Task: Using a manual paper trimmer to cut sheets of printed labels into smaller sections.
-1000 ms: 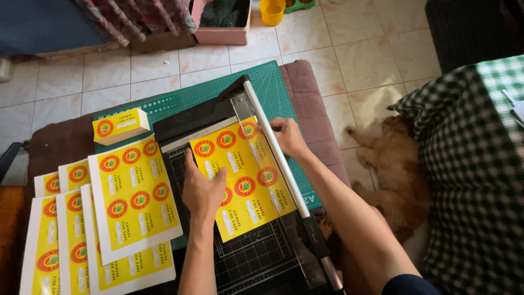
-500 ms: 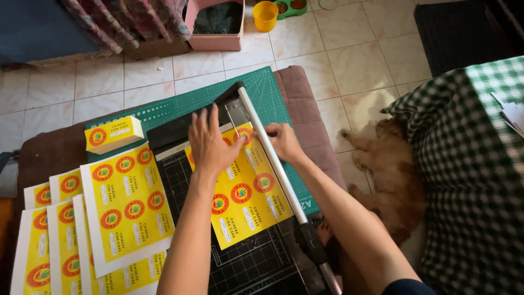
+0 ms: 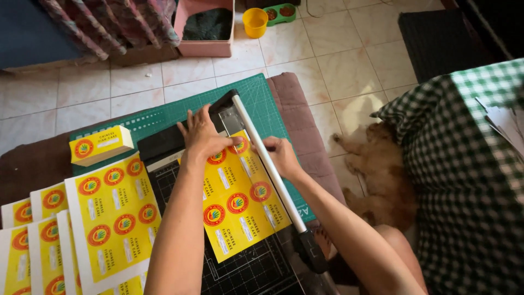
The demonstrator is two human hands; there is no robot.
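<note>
A yellow sheet of round-logo labels (image 3: 240, 210) lies on the black gridded paper trimmer (image 3: 245, 270), its right edge under the silver cutting arm (image 3: 267, 164). My left hand (image 3: 203, 134) presses flat on the sheet's top edge near the trimmer's head. My right hand (image 3: 281, 154) rests against the silver arm at the sheet's upper right corner, fingers curled on the sheet's edge. The arm's black handle (image 3: 312, 250) sits low, nobody holding it.
Several more yellow label sheets (image 3: 109, 213) are stacked at left. A small stack of cut labels (image 3: 101, 145) sits on the green cutting mat (image 3: 164, 117). A dog (image 3: 382, 175) lies on the tiled floor beside a checked cloth (image 3: 469, 180). A pink box (image 3: 204, 27) and yellow cup (image 3: 255, 22) stand beyond.
My left hand slid up from the sheet's lower left to its top edge. The sheet shifted up and squared against the arm; my right hand stayed at the arm.
</note>
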